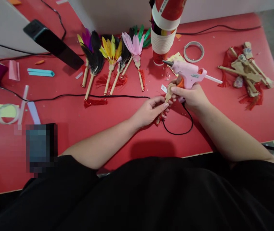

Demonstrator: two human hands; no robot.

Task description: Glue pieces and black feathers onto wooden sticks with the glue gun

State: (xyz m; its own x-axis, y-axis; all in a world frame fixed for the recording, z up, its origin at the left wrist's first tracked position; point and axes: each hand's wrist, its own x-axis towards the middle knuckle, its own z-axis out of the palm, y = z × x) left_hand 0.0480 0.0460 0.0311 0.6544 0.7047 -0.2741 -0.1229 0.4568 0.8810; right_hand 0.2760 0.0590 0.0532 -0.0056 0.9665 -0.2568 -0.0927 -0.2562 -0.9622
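Black shirt [137, 195] foremost; left hand [148, 110] pinches a stick [169, 92] (red-tasselled), right hand [194, 96] grips that and a glue gun [187, 71].

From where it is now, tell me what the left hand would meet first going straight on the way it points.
Besides the wooden piece already in its grip, the left hand would probably meet the right hand first; the exact depth between them is hard to judge.

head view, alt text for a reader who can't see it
A person's left hand and right hand hold a small wooden handle over a red table, the right also gripping a pink glue gun. Beyond lie feather-topped handles; at right, a pile of wooden handles with red tassels.
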